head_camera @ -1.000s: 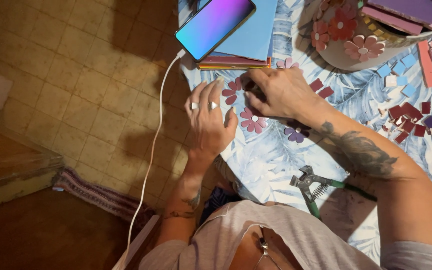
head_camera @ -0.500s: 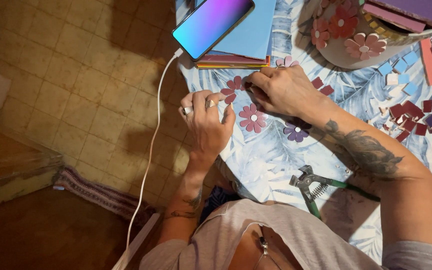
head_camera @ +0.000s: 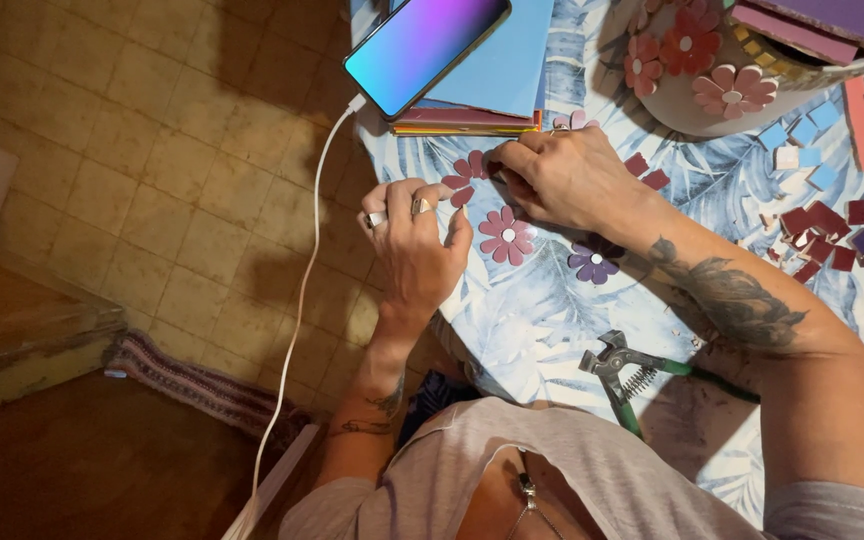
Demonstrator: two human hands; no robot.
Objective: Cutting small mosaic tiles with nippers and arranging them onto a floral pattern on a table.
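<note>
Right hand (head_camera: 562, 180) pinches a dark red petal tile (head_camera: 497, 163), long axis pointing toward the flower's (head_camera: 467, 178) centre.

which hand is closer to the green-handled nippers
Left. The left hand rests at the table edge, up and left of the nippers; the right hand works farther up among the flower tiles.

A floor (head_camera: 132, 150) of small square tan tiles is stretching across the left side, looking worn and mottled under warm light. A striped woven rug (head_camera: 202, 385) is lying along the edge of a darker reddish patch of floor. A wooden step (head_camera: 22, 330) is jutting in from the left. The desk (head_camera: 552, 310) is wearing a pale cloth printed with blue leaves, and shadows are falling beside it.
</note>
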